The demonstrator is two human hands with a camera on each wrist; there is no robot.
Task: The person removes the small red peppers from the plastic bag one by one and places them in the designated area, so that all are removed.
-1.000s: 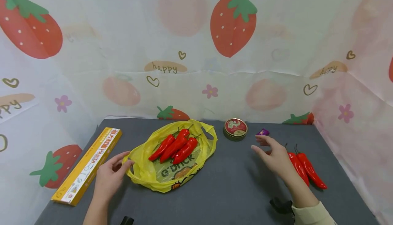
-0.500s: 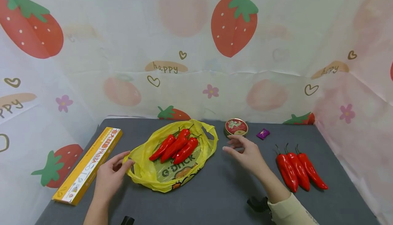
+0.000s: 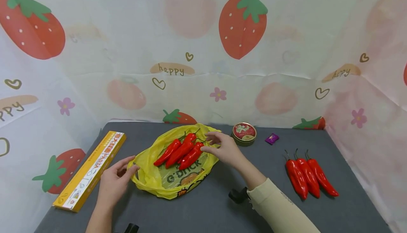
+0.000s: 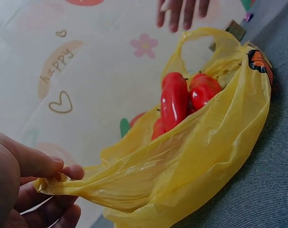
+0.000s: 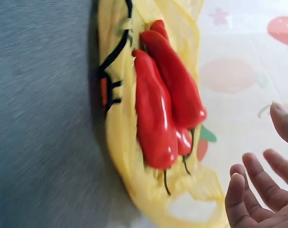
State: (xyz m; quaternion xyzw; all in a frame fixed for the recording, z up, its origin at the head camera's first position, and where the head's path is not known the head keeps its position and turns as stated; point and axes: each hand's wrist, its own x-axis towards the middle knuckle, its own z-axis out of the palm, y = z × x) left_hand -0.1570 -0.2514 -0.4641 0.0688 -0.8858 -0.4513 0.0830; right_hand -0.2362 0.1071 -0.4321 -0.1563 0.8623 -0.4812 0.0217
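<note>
A yellow plastic bag [image 3: 144, 181] lies spread on the table with its mouth open, holding several red chili peppers [image 3: 181, 152]. At its left edge, my left hand [image 3: 114, 180] pinches the gathered plastic between thumb and fingers, plain in the left wrist view, where the pulled bag edge [image 4: 134, 185] stretches away from the fingertips. Over the bag's right side hovers my right hand [image 3: 224, 149], fingers spread and nothing in them. In the right wrist view, the right hand's fingers [image 5: 260, 183] are apart from the peppers [image 5: 156, 114] and the bag's handle loop.
Three more red peppers [image 3: 310, 178] lie side by side on the right of the table. A round red-lidded tin [image 3: 244, 134] and a small purple wrapped candy [image 3: 272, 138] stand near the back edge. A long yellow pasta box [image 3: 90, 171] lies at the left.
My right hand has swept left, from beside the peppers on the right, past the tin, to above the bag. The left hand keeps its hold on the bag's edge.
</note>
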